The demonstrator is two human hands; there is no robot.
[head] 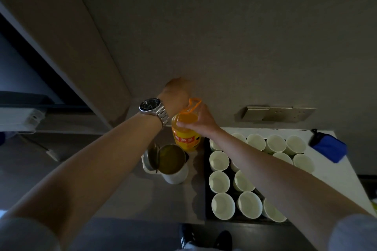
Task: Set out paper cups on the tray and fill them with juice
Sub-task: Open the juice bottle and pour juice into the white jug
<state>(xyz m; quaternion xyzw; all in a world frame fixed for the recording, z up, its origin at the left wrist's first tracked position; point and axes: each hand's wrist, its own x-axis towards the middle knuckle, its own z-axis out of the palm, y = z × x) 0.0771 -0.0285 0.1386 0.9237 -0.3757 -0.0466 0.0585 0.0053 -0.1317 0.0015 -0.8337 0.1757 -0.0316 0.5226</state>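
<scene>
An orange juice bottle (186,138) with a yellow and red label stands on the grey counter, left of the tray. My right hand (199,120) grips its shoulder just under the orange carry ring (193,106). My left hand (177,96), with a steel watch on the wrist, curls down over the bottle's top; the cap is hidden under it. A black tray (207,181) holds several empty white paper cups (219,181) standing upright in rows. My right forearm crosses over some of them.
A white kettle (173,169) with its lid open and greenish liquid inside stands just in front of the bottle. A blue pouch (328,146) lies on the white surface right of the tray. A metal socket plate (279,113) is on the wall behind.
</scene>
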